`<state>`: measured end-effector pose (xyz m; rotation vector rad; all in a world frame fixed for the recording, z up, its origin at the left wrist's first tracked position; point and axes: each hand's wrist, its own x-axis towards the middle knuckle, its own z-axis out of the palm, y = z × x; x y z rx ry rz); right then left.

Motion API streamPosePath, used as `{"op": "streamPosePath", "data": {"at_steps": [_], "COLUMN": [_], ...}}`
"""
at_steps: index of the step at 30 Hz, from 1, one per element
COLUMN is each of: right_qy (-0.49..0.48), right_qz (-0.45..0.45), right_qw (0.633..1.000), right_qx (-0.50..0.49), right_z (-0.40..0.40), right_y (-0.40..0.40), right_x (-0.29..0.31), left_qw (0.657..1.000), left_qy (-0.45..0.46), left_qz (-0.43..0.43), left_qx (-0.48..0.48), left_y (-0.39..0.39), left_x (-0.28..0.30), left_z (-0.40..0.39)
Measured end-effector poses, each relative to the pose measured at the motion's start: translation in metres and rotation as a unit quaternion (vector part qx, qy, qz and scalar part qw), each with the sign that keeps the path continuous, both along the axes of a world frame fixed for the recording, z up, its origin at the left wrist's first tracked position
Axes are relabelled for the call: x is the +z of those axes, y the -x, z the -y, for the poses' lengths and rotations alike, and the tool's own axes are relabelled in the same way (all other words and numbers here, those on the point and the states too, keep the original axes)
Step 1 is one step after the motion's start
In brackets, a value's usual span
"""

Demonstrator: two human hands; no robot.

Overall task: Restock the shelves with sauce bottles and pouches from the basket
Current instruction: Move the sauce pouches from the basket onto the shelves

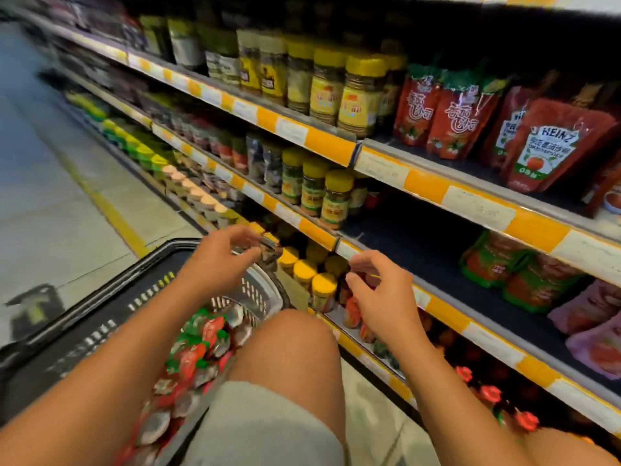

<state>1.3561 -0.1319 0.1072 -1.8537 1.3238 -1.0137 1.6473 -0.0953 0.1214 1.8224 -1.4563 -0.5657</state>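
Evidently between picks, both hands hover loosely curled and empty, beside the basket for reaching pouches.

Pouches lie in the basket, left of the shelves.

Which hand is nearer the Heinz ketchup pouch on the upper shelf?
The right hand. It hovers at the lower shelf edge, below and left of the Heinz pouch. The left hand is farther left, above the basket.
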Motion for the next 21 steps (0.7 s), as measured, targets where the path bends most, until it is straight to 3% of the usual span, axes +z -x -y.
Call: {"op": "streamPosePath", "data": {"at_steps": [3, 12, 21], "right_qy": [-0.020, -0.037, -0.162], "right_qz": [-0.009, -0.243, -0.384], "right_qw": [0.997, 0.924, 0.848], "right_qx": [0.075, 0.292, 0.327], "right_z": [-0.006, -0.012, -0.029], "right_y": [-0.044, -0.191, -0.303], "right_x": [0.007, 0.019, -0.043], "left_qw": [0.997, 0.976, 0.946], "left_qy": [-0.006, -0.100, -0.180], "left_qz": [-0.004, -0.040, -0.116], "left_qx": [0.079, 0.190, 0.243], "left_y": [-0.054, -0.140, -0.153], "left_x": [-0.025, -0.111, -0.193], "left_z": [-0.045, -0.131, -0.149]}}
